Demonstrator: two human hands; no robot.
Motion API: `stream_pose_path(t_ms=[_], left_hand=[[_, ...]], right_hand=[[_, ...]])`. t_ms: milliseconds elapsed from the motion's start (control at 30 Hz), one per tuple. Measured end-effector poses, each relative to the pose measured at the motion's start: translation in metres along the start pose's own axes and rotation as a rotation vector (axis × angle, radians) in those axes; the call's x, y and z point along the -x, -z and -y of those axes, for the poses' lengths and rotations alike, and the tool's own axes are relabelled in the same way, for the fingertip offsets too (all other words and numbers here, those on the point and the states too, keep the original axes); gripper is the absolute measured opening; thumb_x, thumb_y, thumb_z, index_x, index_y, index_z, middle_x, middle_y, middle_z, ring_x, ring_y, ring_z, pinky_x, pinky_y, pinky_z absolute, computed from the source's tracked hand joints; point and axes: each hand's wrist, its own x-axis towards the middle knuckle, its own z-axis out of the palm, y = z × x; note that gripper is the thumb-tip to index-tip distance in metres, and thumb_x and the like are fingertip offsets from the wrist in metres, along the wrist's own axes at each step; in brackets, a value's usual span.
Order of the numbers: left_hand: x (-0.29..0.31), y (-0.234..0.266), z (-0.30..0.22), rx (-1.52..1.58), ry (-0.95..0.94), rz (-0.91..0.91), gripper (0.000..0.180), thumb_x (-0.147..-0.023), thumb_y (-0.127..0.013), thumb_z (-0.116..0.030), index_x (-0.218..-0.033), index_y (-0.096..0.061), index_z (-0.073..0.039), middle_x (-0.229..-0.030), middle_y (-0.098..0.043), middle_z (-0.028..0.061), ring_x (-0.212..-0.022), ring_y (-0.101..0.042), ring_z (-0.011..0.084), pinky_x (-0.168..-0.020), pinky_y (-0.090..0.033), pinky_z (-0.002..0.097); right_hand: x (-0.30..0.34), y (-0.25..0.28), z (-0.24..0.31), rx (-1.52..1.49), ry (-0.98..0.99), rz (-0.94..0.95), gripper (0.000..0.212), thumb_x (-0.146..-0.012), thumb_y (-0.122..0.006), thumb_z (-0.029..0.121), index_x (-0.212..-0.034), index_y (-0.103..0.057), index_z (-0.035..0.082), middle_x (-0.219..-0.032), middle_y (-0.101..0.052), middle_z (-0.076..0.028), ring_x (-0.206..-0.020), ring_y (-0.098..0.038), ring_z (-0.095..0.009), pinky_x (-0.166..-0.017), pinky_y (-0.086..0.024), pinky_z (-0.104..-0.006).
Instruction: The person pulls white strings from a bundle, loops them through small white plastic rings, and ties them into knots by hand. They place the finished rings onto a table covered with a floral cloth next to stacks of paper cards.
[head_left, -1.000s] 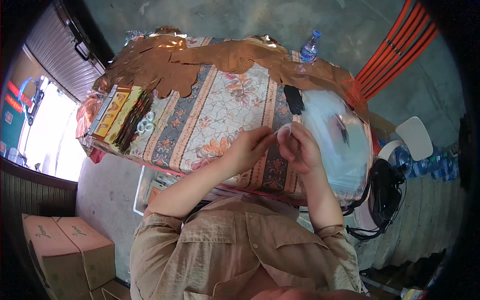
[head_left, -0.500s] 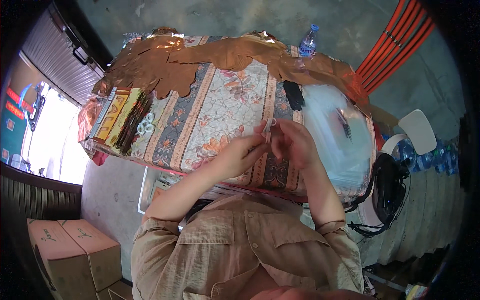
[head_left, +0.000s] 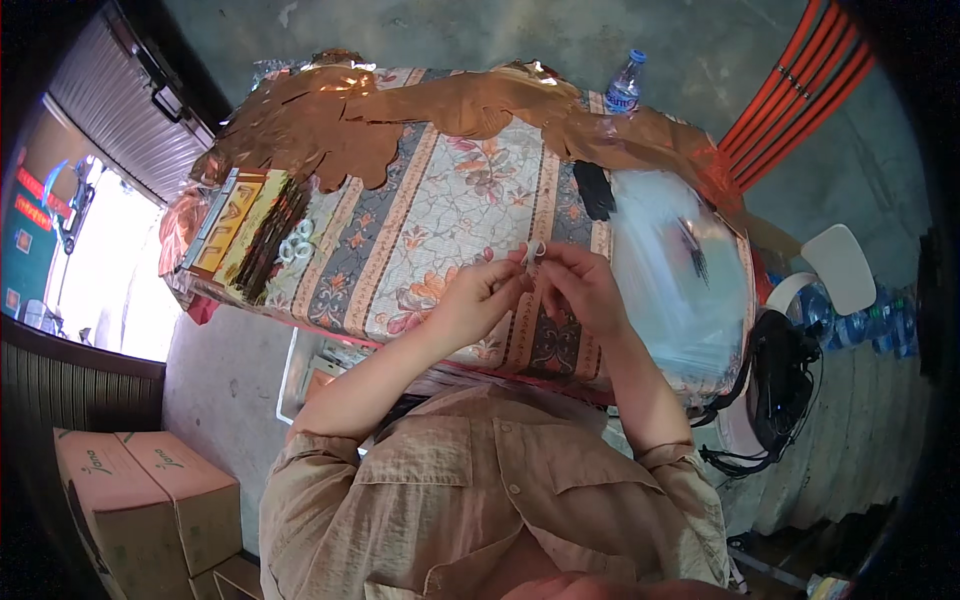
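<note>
White and small, a ring [head_left: 537, 248] is up between the fingertips, over the flowery cloth on the desk [head_left: 470, 205]. The left hand [head_left: 524, 262] is almost closed, pinching it. The right hand [head_left: 546, 262] is half curled, tips by the ring; I cannot tell if it grips. More white rings [head_left: 296, 241] lie far left.

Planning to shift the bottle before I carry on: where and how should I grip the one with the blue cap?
Likely best: wrap the bottle around its middle, coming from the near side with the right hand, the nearer one. It stands upright near the table's far edge, its body round below a narrower blue cap; brown sheeting lies in front of its base.
</note>
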Motion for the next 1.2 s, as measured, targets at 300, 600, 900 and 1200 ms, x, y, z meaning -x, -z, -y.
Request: stream_pose_path(t_ms=[300,600,900,1200], left_hand=[[-0.001,0.013,-0.027,-0.432,-0.098,-0.038,0.013,-0.082,-0.055,-0.007,-0.075,-0.056,0.004,-0.059,-0.053,0.0113,-0.054,-0.047,0.0095,-0.050,-0.041,0.0269],[-0.003,0.029,-0.013,-0.108,0.136,-0.009,0.015,-0.086,-0.049,-0.009,-0.084,-0.058,0.003,-0.063,-0.054,0.0013,-0.057,-0.049,0.0071,-0.055,-0.045,0.0226],[0.003,0.008,-0.018,-0.024,-0.057,0.099,0.023,-0.087,-0.049,-0.004,-0.108,-0.056,0.001,-0.083,-0.058,0.0063,-0.076,-0.056,0.0102,-0.067,-0.045,0.0214],[0.007,0.010,-0.008,0.065,0.118,-0.015,0.006,-0.078,-0.061,0.000,-0.082,-0.057,0.002,-0.076,-0.059,0.0035,-0.066,-0.057,0.0073,-0.060,-0.045,0.0197]], right_hand=[[0.006,-0.021,-0.016,0.378,0.159,-0.181,0.018,-0.080,-0.057,0.002,-0.097,-0.057,-0.004,-0.064,-0.056,-0.001,-0.056,-0.046,-0.003,-0.047,-0.037,-0.0201],[0.006,-0.011,-0.004,-0.005,-0.173,0.098,0.012,-0.087,-0.050,0.007,-0.085,-0.058,-0.002,-0.068,-0.059,-0.004,-0.050,-0.051,-0.007,-0.042,-0.040,-0.0204],[0.006,-0.006,-0.016,-0.179,-0.205,0.110,0.018,-0.089,-0.048,0.013,-0.086,-0.057,-0.002,-0.068,-0.057,-0.004,-0.048,-0.051,-0.010,-0.041,-0.040,-0.0227],[0.004,-0.004,-0.026,-0.321,-0.343,0.004,0.015,-0.086,-0.054,0.018,-0.088,-0.057,0.003,-0.064,-0.056,-0.005,-0.045,-0.052,-0.013,-0.040,-0.042,-0.0236]])
